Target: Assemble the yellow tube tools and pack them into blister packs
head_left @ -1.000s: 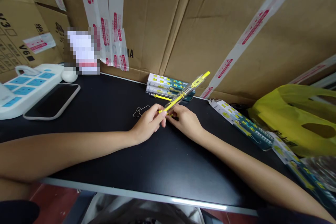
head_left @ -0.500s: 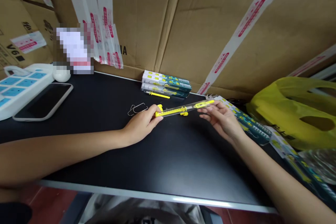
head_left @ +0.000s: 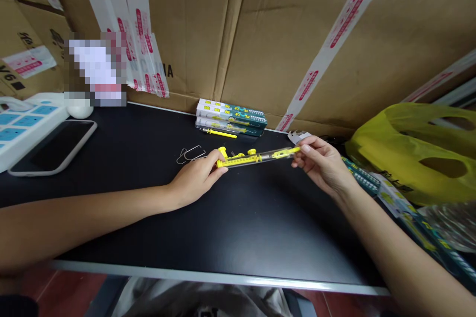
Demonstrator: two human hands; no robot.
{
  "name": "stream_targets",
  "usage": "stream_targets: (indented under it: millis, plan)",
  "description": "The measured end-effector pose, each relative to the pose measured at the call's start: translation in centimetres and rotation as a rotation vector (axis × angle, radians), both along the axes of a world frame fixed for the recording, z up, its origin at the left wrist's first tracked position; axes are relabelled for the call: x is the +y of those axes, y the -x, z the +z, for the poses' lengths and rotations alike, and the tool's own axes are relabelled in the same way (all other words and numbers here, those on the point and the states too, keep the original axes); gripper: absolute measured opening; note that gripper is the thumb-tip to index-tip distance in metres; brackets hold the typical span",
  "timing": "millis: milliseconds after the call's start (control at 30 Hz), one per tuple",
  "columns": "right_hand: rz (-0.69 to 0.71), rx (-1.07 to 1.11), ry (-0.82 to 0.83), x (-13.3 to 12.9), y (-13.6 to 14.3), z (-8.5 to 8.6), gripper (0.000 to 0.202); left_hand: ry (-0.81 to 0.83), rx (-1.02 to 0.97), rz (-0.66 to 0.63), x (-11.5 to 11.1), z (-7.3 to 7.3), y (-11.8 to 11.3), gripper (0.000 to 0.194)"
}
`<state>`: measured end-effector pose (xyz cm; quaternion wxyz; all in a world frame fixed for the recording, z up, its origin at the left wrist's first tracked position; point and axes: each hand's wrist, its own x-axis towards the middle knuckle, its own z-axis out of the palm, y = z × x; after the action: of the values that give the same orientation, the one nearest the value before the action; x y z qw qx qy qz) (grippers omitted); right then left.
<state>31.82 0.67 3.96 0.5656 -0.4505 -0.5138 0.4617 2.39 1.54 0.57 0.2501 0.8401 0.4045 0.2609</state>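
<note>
Tube (head_left: 266, 156) of clear plastic with yellow parts inside lies between the two hands, above the dark surface (head_left: 238, 228), its right end a little higher in view; the left hand (head_left: 195, 178) holds its left end, thumb and fingers closed narrowly on the yellow end; the right hand (head_left: 323, 166) pinches the yellow tip at the other end between thumb and forefinger, the other fingers curled loosely below.

Small yellow caps (head_left: 252, 151) lie just beyond it; bent wire hooks (head_left: 191, 154) lie near the left hand, on its far side; farther back, a thin yellow rod (head_left: 222, 133) lies in front of stacked boxes (head_left: 230, 117); a phone (head_left: 54, 147) rests beside a power strip (head_left: 28, 121) at far left, and a yellow bag (head_left: 409, 148) sits at right.
</note>
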Motion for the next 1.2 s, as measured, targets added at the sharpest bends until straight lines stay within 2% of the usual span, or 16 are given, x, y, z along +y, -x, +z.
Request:
stream_targets:
  millis: [267,600,900,1200]
  plan:
    - [0.003,-0.087,-0.008,-0.5,0.4,0.4,0.025,0.006,-0.007,-0.007,0.0,-0.1,0.0,0.015]
    - [0.071,-0.043,0.039,-0.6,0.9,-0.4,0.023,0.039,-0.029,-0.027,0.1,-0.1,0.0,0.014]
    - [0.100,-0.048,0.057,-0.8,1.0,0.3,0.017,0.052,-0.074,-0.030,0.1,-0.1,-0.1,0.011]
    - [0.098,-0.079,0.049,-1.1,1.2,0.4,0.022,0.067,-0.099,-0.044,0.1,-0.1,0.0,0.010]
